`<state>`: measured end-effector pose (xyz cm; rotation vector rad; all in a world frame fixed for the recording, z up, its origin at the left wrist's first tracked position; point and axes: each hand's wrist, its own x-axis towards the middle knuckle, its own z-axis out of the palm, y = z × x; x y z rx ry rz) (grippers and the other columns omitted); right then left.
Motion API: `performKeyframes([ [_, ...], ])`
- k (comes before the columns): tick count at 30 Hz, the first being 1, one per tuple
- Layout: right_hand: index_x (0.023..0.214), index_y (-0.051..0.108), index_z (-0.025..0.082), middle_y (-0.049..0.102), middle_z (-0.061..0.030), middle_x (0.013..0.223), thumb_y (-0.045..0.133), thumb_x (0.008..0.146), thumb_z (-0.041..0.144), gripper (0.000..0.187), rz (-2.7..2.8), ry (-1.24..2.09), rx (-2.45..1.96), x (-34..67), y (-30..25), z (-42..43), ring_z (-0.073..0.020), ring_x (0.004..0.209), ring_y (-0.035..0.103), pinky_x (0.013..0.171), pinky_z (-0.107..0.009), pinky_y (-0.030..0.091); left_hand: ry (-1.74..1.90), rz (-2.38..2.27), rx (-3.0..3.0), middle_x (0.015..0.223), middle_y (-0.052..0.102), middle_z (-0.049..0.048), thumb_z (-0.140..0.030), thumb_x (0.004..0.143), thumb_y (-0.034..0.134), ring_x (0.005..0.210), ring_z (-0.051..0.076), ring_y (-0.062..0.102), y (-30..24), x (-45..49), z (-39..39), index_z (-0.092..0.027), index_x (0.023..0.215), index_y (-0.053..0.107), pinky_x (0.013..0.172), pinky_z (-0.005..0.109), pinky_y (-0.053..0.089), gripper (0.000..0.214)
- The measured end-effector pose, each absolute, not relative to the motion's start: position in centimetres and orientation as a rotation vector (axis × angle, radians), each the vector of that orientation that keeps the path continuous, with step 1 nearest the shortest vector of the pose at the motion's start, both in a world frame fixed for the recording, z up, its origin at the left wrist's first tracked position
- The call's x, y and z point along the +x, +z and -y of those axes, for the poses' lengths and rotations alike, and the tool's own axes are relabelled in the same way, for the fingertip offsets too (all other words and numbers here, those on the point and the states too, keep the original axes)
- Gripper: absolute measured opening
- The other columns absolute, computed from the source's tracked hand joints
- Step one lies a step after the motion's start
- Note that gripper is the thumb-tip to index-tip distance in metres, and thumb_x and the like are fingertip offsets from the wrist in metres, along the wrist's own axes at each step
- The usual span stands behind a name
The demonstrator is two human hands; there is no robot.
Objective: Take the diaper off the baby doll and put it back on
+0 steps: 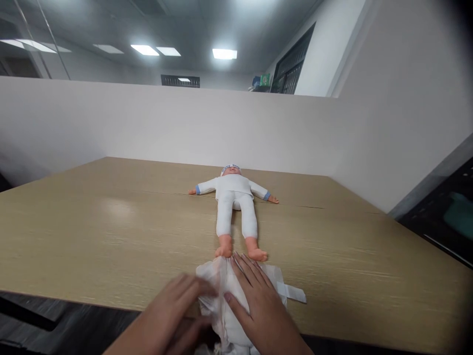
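Observation:
A baby doll [235, 207] in a white suit with blue cuffs lies on its back on the wooden table [111, 231], feet toward me. Just below its feet lies a white diaper [275, 278] at the table's near edge, with a tab sticking out to the right. My right hand [258, 301] rests flat on the diaper, fingers stretched toward the doll's feet. My left hand [173, 315] is on the diaper's left side, its fingers blurred and curled at the edge of the material.
A white partition wall [148, 123] runs behind the table and along its right side. A dark opening with shelving shows at the far right [443, 217]. The floor below the table's near edge is dark.

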<state>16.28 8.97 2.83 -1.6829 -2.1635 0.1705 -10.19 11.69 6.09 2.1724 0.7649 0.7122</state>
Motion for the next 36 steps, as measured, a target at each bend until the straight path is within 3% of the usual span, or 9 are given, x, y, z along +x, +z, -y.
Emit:
performKeyframes([
  [4,0.166,0.046,0.022,0.046,-0.0092,0.172,0.055,0.107,0.047,0.065,2.164,0.172,-1.682,16.1,2.8,-8.9,-0.0348,0.159,0.043,0.129,-0.061,0.042,0.706,-0.849,2.745,0.153,0.061,0.0106,-0.01,0.101,0.048,0.138,0.029,0.057,8.4,-6.7,-20.1,-0.029,0.152,0.052,0.114,0.047,0.05,0.054],
  [7,0.166,0.047,0.022,0.047,-0.0092,0.171,0.055,0.107,0.048,0.065,2.162,0.156,-1.675,16.2,2.5,-9.0,-0.0349,0.159,0.044,0.128,-0.061,0.043,0.495,-0.828,3.126,0.173,0.039,0.0186,-0.01,0.091,0.067,0.154,0.039,0.044,7.9,-2.7,-25.0,-0.025,0.162,0.041,0.116,0.053,0.045,0.078],
  [10,0.166,0.047,0.023,0.048,-0.0088,0.17,0.055,0.107,0.049,0.065,2.158,0.124,-1.648,16.4,2.0,-9.2,-0.035,0.157,0.047,0.128,-0.059,0.044,0.311,-0.356,3.384,0.18,0.027,0.0141,-0.012,0.08,0.08,0.16,0.04,0.038,7.0,0.7,-28.2,-0.029,0.166,0.038,0.124,0.049,0.037,0.097],
  [14,0.169,0.04,0.023,0.043,-0.0078,0.173,0.052,0.108,0.049,0.068,2.223,0.09,-1.616,16.7,1.2,-9.4,-0.0352,0.158,0.045,0.128,-0.059,0.043,0.296,0.158,3.445,0.172,0.046,0.0077,-0.014,0.088,0.071,0.155,0.032,0.045,6.8,3.2,-30.3,-0.026,0.151,0.059,0.126,0.041,0.032,0.065],
  [19,0.175,0.018,0.025,0.034,-0.0079,0.176,0.054,0.107,0.045,0.079,2.298,0.023,-1.52,17.7,0.2,-9.9,-0.035,0.159,0.043,0.127,-0.057,0.044,0.407,0.236,3.256,0.133,0.075,0.0092,-0.029,0.1,0.061,0.132,0.032,0.06,8.1,3.8,-31.0,-0.022,0.122,0.071,0.111,0.046,0.045,0.024],
  [22,0.176,0.011,0.027,0.028,-0.0085,0.178,0.053,0.108,0.047,0.082,2.346,0.043,-1.525,18.4,0.1,-10.5,-0.0362,0.161,0.04,0.126,-0.06,0.045,0.465,0.258,3.11,0.131,0.075,0.01,-0.025,0.097,0.062,0.126,0.034,0.061,9.9,3.8,-31.5,-0.02,0.125,0.068,0.104,0.048,0.047,0.029],
  [25,0.175,0.017,0.027,0.026,-0.0074,0.179,0.049,0.11,0.052,0.077,2.372,0.142,-1.601,18.5,0.7,-11.5,-0.0349,0.164,0.034,0.129,-0.061,0.042,0.544,0.225,2.887,0.128,0.076,0.009,-0.021,0.094,0.063,0.122,0.03,0.062,12.9,3.6,-32.3,-0.021,0.126,0.067,0.107,0.045,0.047,0.032],
  [31,0.172,0.034,0.023,0.028,-0.0072,0.179,0.043,0.112,0.056,0.069,2.353,0.304,-1.721,18.0,2.4,-16.3,-0.0313,0.166,0.028,0.134,-0.06,0.033,0.674,0.014,2.551,0.117,0.075,0.006,-0.047,0.093,0.076,0.109,0.025,0.066,18.9,2.7,-34.3,-0.022,0.118,0.07,0.097,0.039,0.049,0.036],
  [36,0.167,0.043,0.017,0.04,-0.0154,0.175,0.048,0.111,0.056,0.068,2.298,0.202,-1.642,18.6,2.4,-23.7,-0.0336,0.164,0.034,0.134,-0.061,0.032,0.8,-0.049,2.45,0.114,0.075,0.005,-0.045,0.091,0.079,0.111,0.024,0.067,20.2,2.5,-35.3,-0.023,0.111,0.071,0.097,0.038,0.049,0.031],
])
